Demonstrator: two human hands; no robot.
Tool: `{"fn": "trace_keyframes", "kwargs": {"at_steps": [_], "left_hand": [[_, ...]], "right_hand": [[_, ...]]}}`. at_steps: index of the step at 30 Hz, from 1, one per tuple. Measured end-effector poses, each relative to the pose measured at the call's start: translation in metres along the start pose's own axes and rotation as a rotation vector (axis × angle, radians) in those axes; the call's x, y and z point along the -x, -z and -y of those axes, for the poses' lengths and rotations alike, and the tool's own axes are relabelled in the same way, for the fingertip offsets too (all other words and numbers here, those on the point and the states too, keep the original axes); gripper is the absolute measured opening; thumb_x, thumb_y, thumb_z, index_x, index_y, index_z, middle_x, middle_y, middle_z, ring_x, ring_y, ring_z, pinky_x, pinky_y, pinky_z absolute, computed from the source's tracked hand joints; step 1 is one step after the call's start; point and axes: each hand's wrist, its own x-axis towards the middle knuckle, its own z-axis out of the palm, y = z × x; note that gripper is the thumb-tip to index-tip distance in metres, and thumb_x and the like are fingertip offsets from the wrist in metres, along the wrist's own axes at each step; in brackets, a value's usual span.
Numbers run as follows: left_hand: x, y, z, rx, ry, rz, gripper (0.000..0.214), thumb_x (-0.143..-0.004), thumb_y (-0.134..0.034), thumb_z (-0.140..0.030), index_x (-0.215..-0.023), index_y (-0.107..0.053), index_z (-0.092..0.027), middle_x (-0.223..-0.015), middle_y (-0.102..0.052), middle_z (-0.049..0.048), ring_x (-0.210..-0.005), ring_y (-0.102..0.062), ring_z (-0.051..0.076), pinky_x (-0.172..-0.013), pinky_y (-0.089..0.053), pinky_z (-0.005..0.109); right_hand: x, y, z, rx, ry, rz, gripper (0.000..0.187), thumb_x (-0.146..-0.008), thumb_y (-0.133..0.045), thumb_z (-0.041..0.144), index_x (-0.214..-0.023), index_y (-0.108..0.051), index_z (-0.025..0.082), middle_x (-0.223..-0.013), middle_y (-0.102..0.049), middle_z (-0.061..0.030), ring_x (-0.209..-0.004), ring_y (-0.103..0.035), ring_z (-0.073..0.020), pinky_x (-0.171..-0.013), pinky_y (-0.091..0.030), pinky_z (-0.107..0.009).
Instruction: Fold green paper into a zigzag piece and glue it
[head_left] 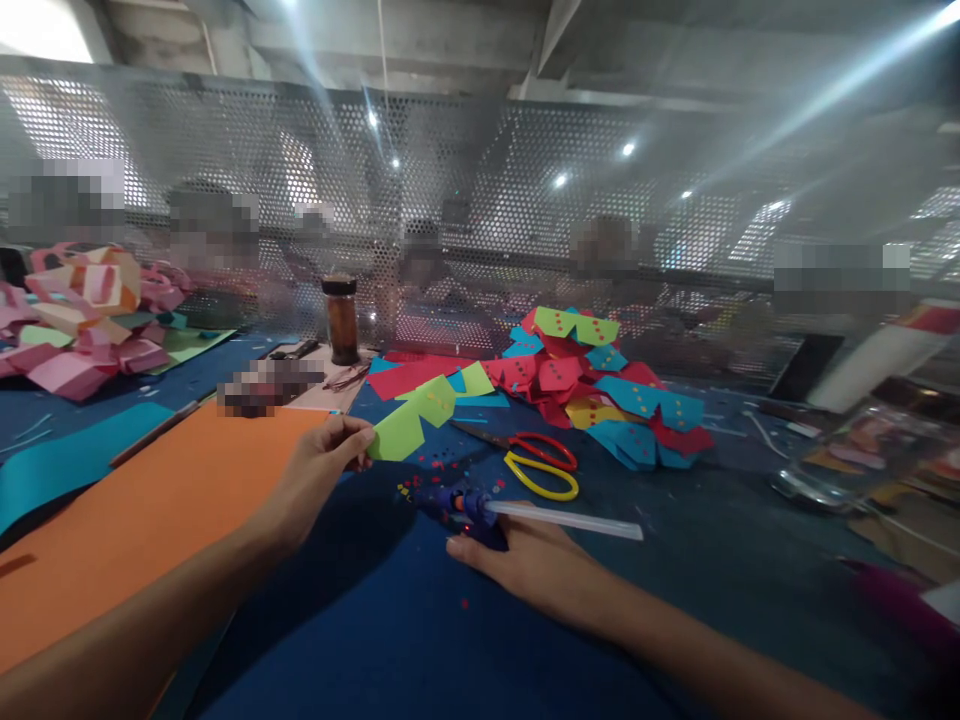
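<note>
Between the thumb and fingers of my left hand (337, 445) is one end of a light green paper cut-out (405, 425), lifted above the table. My right hand (525, 565) grips a blue glue gun (461, 500), with a long clear glue stick (577, 520) poking out of its back. The gun's nozzle points left, close to small red and yellow paper bits (405, 490) on the blue tabletop. Just beyond the gun lie scissors (544, 465) with one red and one yellow handle loop.
Dotted paper cut-outs (645, 400) form a pile at the back. Orange paper (225, 470) and teal paper (82, 450) lie left, near pink paper pieces (97, 350). A jar of brown liquid (342, 325) stands before a perforated metal screen (465, 200). A glass container (862, 450) is at right.
</note>
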Motion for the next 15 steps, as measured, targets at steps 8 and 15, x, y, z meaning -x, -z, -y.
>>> {"fn": "trace_keyframes", "kwargs": {"at_steps": [8, 15], "left_hand": [[-0.002, 0.002, 0.006, -0.018, -0.023, 0.017, 0.022, -0.079, -0.067, -0.039, -0.079, -0.064, -0.017, -0.066, -0.059, -0.0028, -0.065, -0.054, 0.013, -0.066, -0.041, 0.026], [0.004, -0.004, -0.003, -0.067, -0.037, 0.025, 0.023, -0.077, -0.067, -0.04, -0.076, -0.065, -0.017, -0.063, -0.058, -0.0025, -0.063, -0.053, 0.015, -0.063, -0.04, 0.027]], "right_hand": [[0.002, -0.001, -0.006, -0.087, 0.014, -0.034, 0.047, -0.087, -0.057, 0.051, -0.125, -0.063, 0.024, -0.121, -0.067, -0.0094, -0.115, -0.06, -0.031, -0.1, -0.046, -0.048], [0.011, -0.01, -0.011, -0.184, 0.074, -0.178, 0.032, -0.084, -0.058, 0.051, -0.085, -0.07, 0.021, -0.08, -0.071, -0.0055, -0.072, -0.066, -0.0233, -0.065, -0.054, -0.035]]}}
